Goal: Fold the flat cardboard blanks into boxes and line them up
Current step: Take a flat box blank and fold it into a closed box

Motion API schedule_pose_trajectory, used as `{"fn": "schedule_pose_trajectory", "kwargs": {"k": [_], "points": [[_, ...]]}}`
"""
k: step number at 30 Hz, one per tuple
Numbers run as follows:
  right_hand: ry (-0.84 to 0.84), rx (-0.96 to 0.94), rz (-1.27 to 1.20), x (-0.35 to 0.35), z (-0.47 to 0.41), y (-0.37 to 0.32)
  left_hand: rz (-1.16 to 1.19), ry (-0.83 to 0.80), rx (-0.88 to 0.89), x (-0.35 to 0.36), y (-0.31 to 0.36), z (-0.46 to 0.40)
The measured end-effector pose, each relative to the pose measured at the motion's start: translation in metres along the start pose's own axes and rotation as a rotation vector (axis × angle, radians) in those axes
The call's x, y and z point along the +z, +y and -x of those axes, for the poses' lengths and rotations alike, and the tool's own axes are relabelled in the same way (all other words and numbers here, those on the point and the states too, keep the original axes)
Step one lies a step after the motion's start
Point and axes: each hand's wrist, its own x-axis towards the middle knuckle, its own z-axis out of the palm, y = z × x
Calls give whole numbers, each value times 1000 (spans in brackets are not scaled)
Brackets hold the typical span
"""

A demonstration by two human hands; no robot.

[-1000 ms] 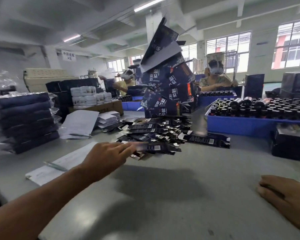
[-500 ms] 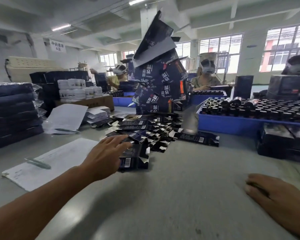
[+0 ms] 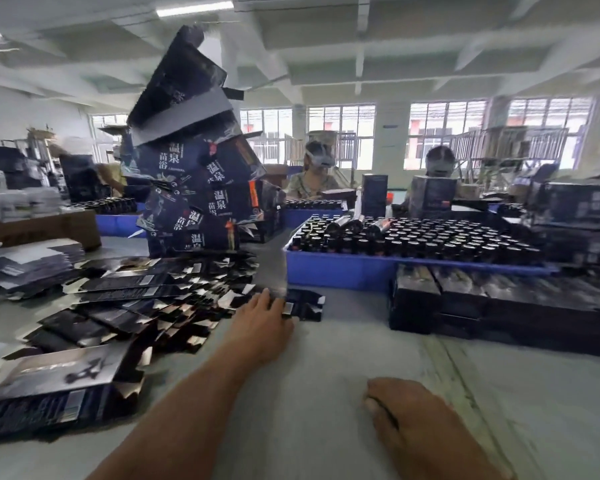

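Head view: flat blank (image 3: 302,308), dark navy card with pale flap edges and a small light label. Long axis runs left-right across the table (image 3: 326,393), at the right edge of the spread of blanks (image 3: 136,299). Left hand (image 3: 260,323) reaches forward, straight fingers resting on its near-left part. Right hand (image 3: 409,420) lies flat on the table, well nearer, holding nothing.

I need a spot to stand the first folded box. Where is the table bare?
Bare grey table lies between the left hand and right hand, running right below the black packs. Crowded: the flat blanks spread at left, and the blue tray behind.
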Motion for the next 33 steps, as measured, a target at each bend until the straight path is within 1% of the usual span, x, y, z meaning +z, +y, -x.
{"fn": "schedule_pose_trajectory", "kwargs": {"k": [3,7,8,11,14,16,17,20,22,24,26,30,31,33], "points": [[-17,4,0,1,-4,-1,-13,8,-33,5,-4,-24],[12,0,-17,0,-3,-2,5,-142,-17,9,-3,-27],[9,-1,-20,0,-2,-3,-13,-151,0,8,-1,-23],[22,5,-56,-3,3,-7,-175,-78,122,-3,11,2],[61,41,-102,-7,8,-12,-208,-58,279,-16,26,39],[120,74,-159,-10,10,-15,-169,-68,333,-21,33,61],[169,97,-201,-11,11,-15,-130,-100,336,-23,36,71],[299,204,-308,-15,13,-11,88,-241,264,-31,38,95],[338,267,-364,-15,13,-9,218,-287,204,-35,39,108],[336,305,-401,-17,13,-9,286,-277,167,-40,42,117],[337,358,-444,-19,12,-10,294,-258,137,-44,44,122],[360,488,-641,-26,17,-12,315,-210,134,-47,47,131],[358,511,-707,-28,21,-12,301,-171,154,-47,46,134],[351,555,-849,-33,31,-13,235,-25,215,-46,46,139]]}}
